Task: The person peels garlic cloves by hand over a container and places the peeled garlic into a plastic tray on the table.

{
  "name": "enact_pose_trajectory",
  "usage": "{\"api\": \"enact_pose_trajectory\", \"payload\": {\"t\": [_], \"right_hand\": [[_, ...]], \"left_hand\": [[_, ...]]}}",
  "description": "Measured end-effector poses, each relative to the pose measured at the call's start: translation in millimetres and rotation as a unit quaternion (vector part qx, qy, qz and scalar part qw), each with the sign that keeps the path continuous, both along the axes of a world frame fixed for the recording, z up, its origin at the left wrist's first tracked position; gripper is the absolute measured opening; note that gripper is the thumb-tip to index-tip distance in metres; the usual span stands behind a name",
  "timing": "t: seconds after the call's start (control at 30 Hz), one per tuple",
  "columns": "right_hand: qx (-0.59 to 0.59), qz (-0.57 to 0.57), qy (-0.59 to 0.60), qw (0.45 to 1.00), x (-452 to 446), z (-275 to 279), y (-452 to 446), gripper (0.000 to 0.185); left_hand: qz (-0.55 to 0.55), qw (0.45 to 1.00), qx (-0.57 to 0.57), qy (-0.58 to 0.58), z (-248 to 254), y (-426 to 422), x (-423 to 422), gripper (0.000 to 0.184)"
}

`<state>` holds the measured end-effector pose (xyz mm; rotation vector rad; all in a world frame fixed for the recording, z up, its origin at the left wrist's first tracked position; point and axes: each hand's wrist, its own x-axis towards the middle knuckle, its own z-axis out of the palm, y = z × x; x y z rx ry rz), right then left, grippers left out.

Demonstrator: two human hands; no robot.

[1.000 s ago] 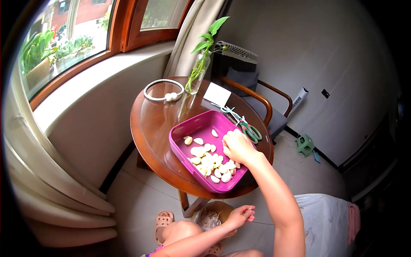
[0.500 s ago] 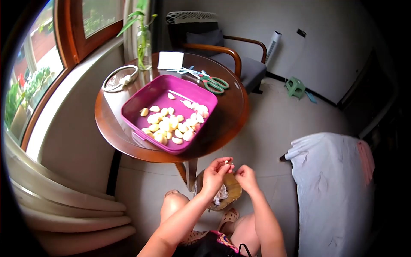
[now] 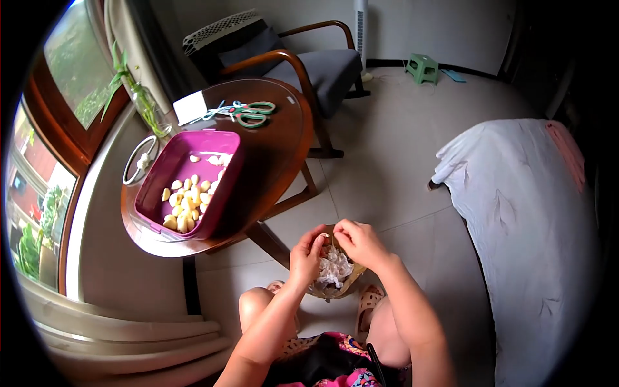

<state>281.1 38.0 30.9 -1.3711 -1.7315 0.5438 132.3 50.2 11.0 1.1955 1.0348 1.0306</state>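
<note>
My left hand [image 3: 305,255] is closed in a pinch on a small pale garlic clove [image 3: 324,236]. Just to its right, my right hand [image 3: 360,241] has thumb and fingers pressed together near the clove; whatever lies between those fingertips is too small to make out. Both hands are above a yellowish bin [image 3: 354,281], which stands on the floor between my feet and holds white crumpled scraps [image 3: 334,266]. On the round wooden table [image 3: 277,151], a magenta plastic basin [image 3: 227,158] contains many pale garlic cloves [image 3: 187,204].
Green-handled scissors [image 3: 253,114] and a white card [image 3: 191,108] lie behind the basin. A glass vase with a plant [image 3: 149,111] stands near the window. Beyond is a wooden armchair [image 3: 322,68]; a green stool [image 3: 422,68] stands farther off. Pale cloth [image 3: 516,226] covers something at right.
The view has swung to the right, so the table and basin sit farther left. My right hand has come in close to my left, beside the clove.
</note>
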Motion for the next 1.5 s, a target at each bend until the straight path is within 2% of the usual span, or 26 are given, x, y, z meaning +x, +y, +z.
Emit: {"api": "enact_pose_trajectory", "payload": {"t": [0.1,0.2,0.3,0.4,0.6,0.8,1.0,1.2,1.3,1.4,1.5], "right_hand": [[-0.007,0.050,-0.018,0.999,2.1,1.7,-4.4,0.012],[-0.018,0.043,-0.066,0.997,1.8,6.9,-6.2,0.011],[-0.016,0.064,-0.139,0.988,1.5,0.1,-7.2,0.011],[-0.001,0.058,-0.151,0.987,-1.7,-2.5,-7.5,0.017],[0.003,0.028,-0.223,0.974,-12.0,-2.3,-10.0,0.018],[0.056,0.044,-0.175,0.982,-15.4,-4.4,-7.5,0.016],[0.068,0.005,-0.141,0.988,-24.7,-7.5,-7.4,0.015],[0.059,0.021,-0.065,0.996,-25.9,-5.0,-7.8,0.015],[-0.046,0.045,0.044,0.997,-21.2,3.7,-9.5,0.015],[-0.088,0.044,0.130,0.987,-18.6,9.5,-7.1,0.016],[-0.104,-0.006,0.099,0.990,-14.4,4.6,-2.9,0.015]], "left_hand": [[-0.012,0.997,0.022,0.070,-6.0,0.5,2.8,0.016],[-0.017,0.992,0.047,0.112,-7.0,-2.5,5.6,0.015],[-0.020,0.992,0.020,0.125,-2.2,-4.8,6.1,0.016],[-0.026,0.989,0.020,0.144,1.8,-5.9,5.1,0.017],[-0.012,0.967,0.157,0.201,-12.1,-3.7,1.3,0.019],[-0.040,0.991,0.020,0.127,7.9,-8.7,-6.0,0.020],[-0.049,0.995,0.009,0.083,4.6,-6.7,-12.2,0.020],[-0.062,0.995,0.011,0.078,1.4,-5.4,-17.1,0.020],[-0.096,0.992,-0.075,-0.030,1.6,-2.9,-20.2,0.022],[-0.108,0.974,-0.127,-0.152,16.1,-3.0,-19.7,0.023],[-0.089,0.971,-0.140,-0.174,16.9,-2.5,-18.5,0.023]]}}
